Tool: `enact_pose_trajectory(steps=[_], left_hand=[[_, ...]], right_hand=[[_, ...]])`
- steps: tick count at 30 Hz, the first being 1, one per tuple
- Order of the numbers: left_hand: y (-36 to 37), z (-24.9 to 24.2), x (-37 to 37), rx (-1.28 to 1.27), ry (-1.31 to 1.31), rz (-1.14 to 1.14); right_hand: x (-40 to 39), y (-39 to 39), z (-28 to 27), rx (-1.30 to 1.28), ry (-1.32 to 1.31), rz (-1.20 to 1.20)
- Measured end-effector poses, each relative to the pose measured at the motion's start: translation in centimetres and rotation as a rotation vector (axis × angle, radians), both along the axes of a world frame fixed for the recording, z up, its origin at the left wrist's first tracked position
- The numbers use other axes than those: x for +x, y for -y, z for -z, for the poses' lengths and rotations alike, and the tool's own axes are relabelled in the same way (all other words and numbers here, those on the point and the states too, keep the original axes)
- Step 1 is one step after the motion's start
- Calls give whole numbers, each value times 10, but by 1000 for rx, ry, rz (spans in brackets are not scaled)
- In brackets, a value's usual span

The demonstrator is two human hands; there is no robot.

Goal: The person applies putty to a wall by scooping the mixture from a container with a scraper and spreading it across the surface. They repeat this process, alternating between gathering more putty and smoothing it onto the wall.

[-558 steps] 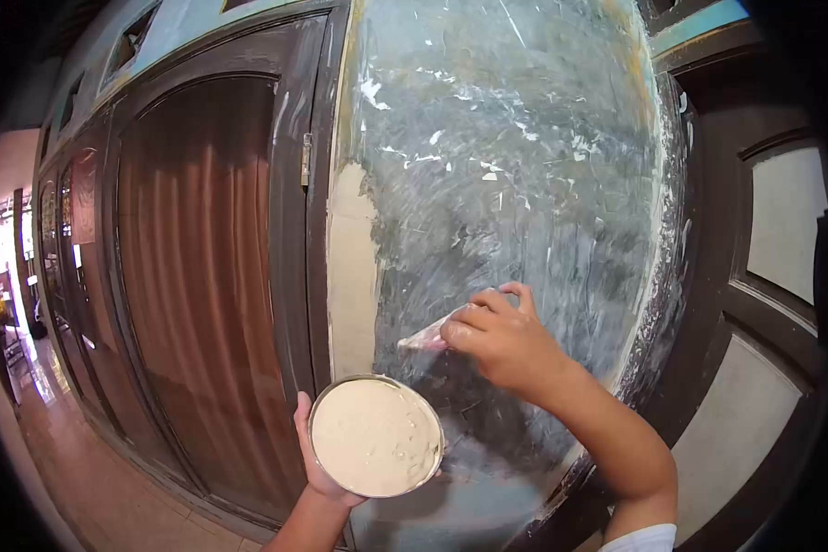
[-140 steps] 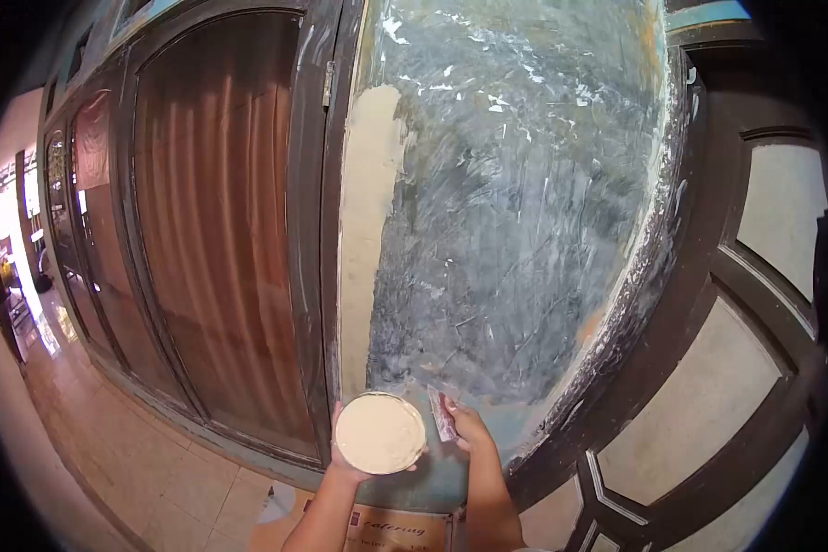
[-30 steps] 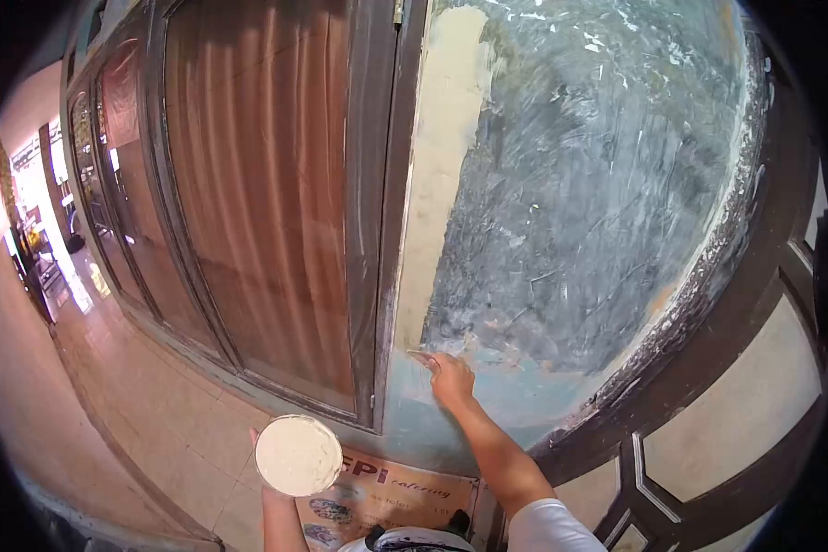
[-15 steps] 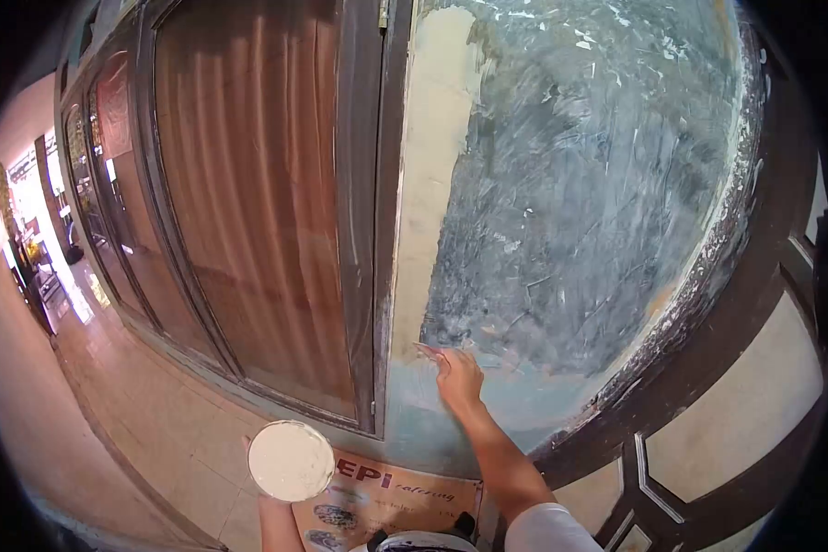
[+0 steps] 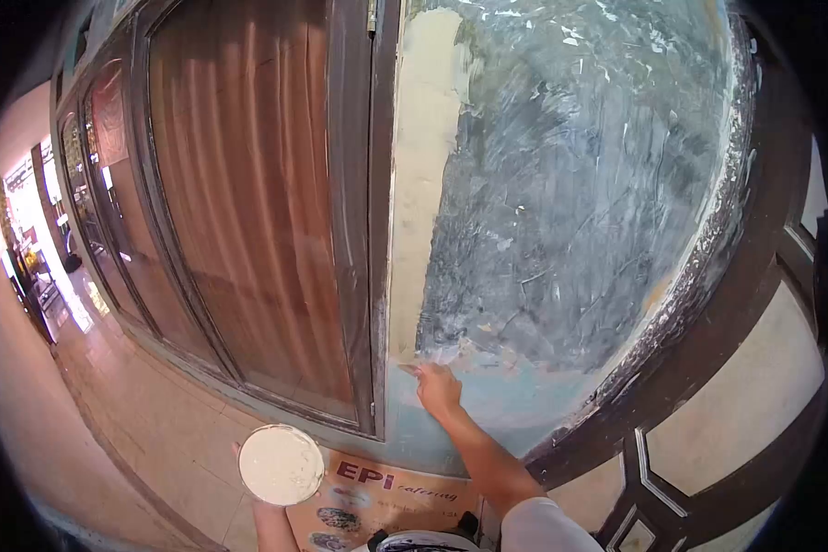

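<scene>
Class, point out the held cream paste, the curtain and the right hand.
Held cream paste (image 5: 281, 465), head view: middle of its surface.
Curtain (image 5: 248, 207), head view: among its central folds.
Right hand (image 5: 440, 390), head view: middle of the hand.

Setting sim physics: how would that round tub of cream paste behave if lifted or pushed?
The round tub is probably heavy for its size, since it looks nearly full of cream paste. The paste's uneven surface suggests slow shifting, not sloshing. The tub's circular outline hints it might roll on its side.
</scene>
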State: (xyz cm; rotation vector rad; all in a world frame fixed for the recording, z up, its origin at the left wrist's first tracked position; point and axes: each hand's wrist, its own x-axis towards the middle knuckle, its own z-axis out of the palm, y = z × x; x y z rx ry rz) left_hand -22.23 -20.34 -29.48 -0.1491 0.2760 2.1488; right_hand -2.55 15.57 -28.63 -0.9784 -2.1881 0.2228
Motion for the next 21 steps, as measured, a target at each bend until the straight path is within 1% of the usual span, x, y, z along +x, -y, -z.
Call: enact_pose_trajectory(steps=[1, 3, 4, 7, 8, 9, 11, 12, 13, 15, 16, 17, 19, 20, 21], left_hand=[[-2, 2, -2, 2, -1, -2], [-3, 5, -9, -4, 105, -64], [-1, 11, -13, -8, 106, -62], [-4, 35, -19, 71, -10, -20], [-6, 38, -20, 72, -82, 12], [-7, 32, -15, 76, -79, 15], [-12, 13, -7, 100, -177, 156], [-15, 13, -7, 103, -182, 155], [-17, 15, -8, 87, -78, 101], [-26, 22, -13, 64, 129, -10], [-24, 33, -16, 60, -6, 43], [-21, 43, -20, 54, -140, 99], [-25, 12, -3, 66, 78, -1], [-22, 13, -4, 64, 79, -1], [-18, 12, -4, 147, -129, 145]], right_hand=[[-1, 0, -17, 2, -1, -2], [-2, -7, -62, 82, -72, 100], [4, -3, -78, 148, -221, 55], [20, 11, -71, 131, -191, 18], [21, 13, -54, 51, -65, 43], [20, 11, -35, 55, -63, 47], [13, -3, -10, -15, 37, -23], [7, -11, -15, -15, 83, -4], [5, -13, -30, -19, 80, -4], [6, -11, -80, 32, -57, 65], [8, -6, -91, 127, -243, 51], [7, -3, -86, 123, -245, 51], [9, 7, -65, 160, -284, -106], [8, 6, -46, 85, -96, -131], [5, 1, -40, 84, -94, -132]])
